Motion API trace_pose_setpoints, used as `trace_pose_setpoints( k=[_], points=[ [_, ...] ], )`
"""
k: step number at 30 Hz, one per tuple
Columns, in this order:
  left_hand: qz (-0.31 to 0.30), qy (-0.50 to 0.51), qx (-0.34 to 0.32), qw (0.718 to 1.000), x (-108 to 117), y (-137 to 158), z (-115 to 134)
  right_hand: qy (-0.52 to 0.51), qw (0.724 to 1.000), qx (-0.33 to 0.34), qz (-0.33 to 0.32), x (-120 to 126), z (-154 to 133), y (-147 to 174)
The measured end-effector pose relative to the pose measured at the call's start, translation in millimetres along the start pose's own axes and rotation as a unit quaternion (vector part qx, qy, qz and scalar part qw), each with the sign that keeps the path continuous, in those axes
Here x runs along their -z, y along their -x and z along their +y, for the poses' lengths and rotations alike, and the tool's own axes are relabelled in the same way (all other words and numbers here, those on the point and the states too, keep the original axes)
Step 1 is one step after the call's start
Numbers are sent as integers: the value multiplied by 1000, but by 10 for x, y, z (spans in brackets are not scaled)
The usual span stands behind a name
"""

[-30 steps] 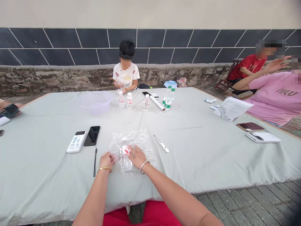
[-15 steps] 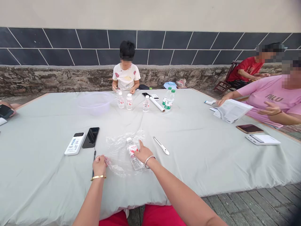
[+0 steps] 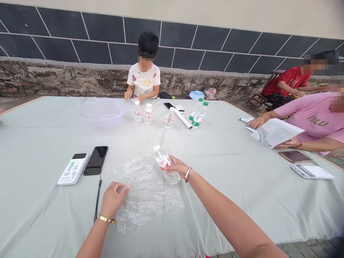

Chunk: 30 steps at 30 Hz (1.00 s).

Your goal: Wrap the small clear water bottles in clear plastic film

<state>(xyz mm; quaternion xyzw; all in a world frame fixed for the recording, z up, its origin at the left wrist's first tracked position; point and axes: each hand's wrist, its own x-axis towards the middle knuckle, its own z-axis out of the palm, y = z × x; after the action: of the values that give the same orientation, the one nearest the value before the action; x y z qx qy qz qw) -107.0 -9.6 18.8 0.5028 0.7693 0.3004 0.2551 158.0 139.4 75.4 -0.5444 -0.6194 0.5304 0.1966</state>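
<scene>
My right hand [image 3: 176,167] is wrapped round a small clear plastic bottle [image 3: 160,154] with a white cap and a red-and-white label. The bottle tilts with its cap to the far left, over the right part of a thin clear plastic bag [image 3: 147,195]. That bag lies crumpled and spread on the cloth-covered table. At its left edge is my left hand [image 3: 114,197], fingers curled and thumb against them, pinching the film. A black phone [image 3: 96,160] and a white power bank [image 3: 72,169] lie to the left of the bag.
Similar small bottles [image 3: 148,114] stand across the table [image 3: 220,186], near a translucent basin [image 3: 103,111], a rolled white tube [image 3: 184,119] and green-capped bottles [image 3: 199,114]. One person sits opposite. Another at right holds papers [image 3: 276,132] near a phone [image 3: 295,156].
My right hand has closed round the bottle, lifted it and moved it right, off the middle of the bag. The white utility knife has gone out of sight. My view has shifted slightly.
</scene>
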Motion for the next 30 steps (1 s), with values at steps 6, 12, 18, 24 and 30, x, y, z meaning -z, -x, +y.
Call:
trace_pose_setpoints(
  k=[6, 12, 18, 24, 30],
  points=[
    [-86, -233, -26, 968, 17, 35, 76, 21, 965, 79, 250, 365, -155, -1055],
    [-115, -334, -122, 928, 173, -61, 115, 39, 933, 33, 357, 612, -255, -1750],
    [-169, -341, -98, 920, 176, -120, 186, 65, 940, 30, 334, 563, -271, -1353],
    [-195, -138, -108, 965, 145, 99, 612, 130, 965, 226, -38, -442, -329, -68],
    [-204, 72, -38, 975, 658, 248, 837, 311, 864, 244, -313, -924, -95, 542]
  ],
)
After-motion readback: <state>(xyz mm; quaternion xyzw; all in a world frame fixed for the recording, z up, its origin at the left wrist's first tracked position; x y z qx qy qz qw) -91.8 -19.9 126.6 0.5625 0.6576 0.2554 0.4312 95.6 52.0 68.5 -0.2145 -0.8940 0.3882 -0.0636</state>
